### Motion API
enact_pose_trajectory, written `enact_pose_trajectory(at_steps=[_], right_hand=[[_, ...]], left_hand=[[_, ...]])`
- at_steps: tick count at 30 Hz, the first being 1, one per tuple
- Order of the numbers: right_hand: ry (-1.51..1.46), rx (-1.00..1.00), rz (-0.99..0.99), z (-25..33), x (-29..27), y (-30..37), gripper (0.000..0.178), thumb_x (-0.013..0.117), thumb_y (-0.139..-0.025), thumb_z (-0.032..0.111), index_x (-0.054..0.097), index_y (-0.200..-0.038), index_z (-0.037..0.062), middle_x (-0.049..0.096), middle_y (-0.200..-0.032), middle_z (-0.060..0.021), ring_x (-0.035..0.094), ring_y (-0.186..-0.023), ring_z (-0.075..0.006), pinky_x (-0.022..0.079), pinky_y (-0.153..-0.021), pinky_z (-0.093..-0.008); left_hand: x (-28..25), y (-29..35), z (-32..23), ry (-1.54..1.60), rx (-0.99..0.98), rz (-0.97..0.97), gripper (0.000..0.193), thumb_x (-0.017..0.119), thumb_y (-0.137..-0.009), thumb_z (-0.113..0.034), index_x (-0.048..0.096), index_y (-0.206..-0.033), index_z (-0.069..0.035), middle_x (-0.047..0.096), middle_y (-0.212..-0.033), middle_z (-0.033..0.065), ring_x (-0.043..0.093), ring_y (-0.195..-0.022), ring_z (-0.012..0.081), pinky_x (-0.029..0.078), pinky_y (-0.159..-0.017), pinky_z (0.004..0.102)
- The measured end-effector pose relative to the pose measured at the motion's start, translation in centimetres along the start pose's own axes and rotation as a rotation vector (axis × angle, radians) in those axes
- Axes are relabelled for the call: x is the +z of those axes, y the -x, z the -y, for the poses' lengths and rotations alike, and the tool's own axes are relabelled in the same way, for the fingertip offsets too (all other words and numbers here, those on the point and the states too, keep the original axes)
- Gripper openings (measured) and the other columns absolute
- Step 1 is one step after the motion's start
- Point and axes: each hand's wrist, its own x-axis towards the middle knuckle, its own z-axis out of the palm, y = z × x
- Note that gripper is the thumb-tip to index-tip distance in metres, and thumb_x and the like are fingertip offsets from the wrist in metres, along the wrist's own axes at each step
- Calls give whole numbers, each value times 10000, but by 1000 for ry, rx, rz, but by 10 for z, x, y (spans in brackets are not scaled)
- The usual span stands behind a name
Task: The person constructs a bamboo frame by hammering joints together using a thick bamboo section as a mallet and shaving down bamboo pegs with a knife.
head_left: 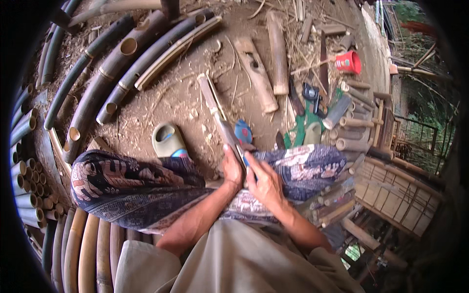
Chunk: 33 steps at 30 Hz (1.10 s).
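A split piece of bamboo (225, 131) slants up and away from my lap, its far end over the dirt floor. My left hand (232, 167) is closed around its near end. Close beside it, my right hand (265, 180) is wrapped round a slim tool with a blue part (246, 161), pressed along the bamboo's right side. Most of the tool is hidden by my fingers, and its kind cannot be made out. My legs in patterned trousers (141, 180) are folded under the work, with a clog (167, 138) on the left foot.
Long dark bamboo poles with cut holes (110, 71) lie at the far left. Bamboo pieces (255, 73) rest ahead. At the right are a red bucket (348, 62), a black tool (312, 93), green netting (308, 119) and stacked bamboo sections (354, 132). A bamboo platform (88, 249) is at lower left.
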Motion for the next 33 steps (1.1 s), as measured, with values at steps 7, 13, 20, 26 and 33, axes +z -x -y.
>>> enact_pose_trajectory(at_steps=[7,13,20,26,33], right_hand=[[10,86,15,9,2,-29,391,581,-872,145,585,-1262,109,636,-896,-180,639,-783,-381,523,-684,-435],[59,77,34,12,11,-31,386,582,-872,163,591,-1255,111,629,-888,-184,632,-762,-395,523,-661,-447],[-69,200,58,13,54,-107,377,548,-899,171,579,-1261,71,631,-983,-270,666,-817,-354,538,-656,-433],[-412,88,-116,6,19,-178,359,538,-951,249,579,-1261,73,648,-1156,-164,611,-1096,-247,456,-967,-337],[-420,-46,95,30,-90,-191,637,720,-767,520,656,-1101,-19,656,-1026,-131,596,-974,-221,458,-867,-331]], left_hand=[[6,5,-4,4,-41,-10,765,281,-928,-683,545,-1221,-28,631,-1026,122,615,-921,201,519,-784,363],[-5,-4,7,-68,-32,1,733,310,-937,-665,601,-1141,-24,651,-1002,127,620,-872,220,509,-769,386],[6,14,-18,-209,203,-97,836,266,-931,-687,625,-1039,61,672,-905,156,620,-866,186,495,-748,359],[12,17,-23,-20,4,-87,739,274,-926,-680,567,-919,-2,524,-579,87,577,-438,214,480,-398,346],[8,23,-56,-544,795,-204,450,625,-895,-322,523,-1210,-17,558,-998,185,560,-913,298,447,-822,399]])
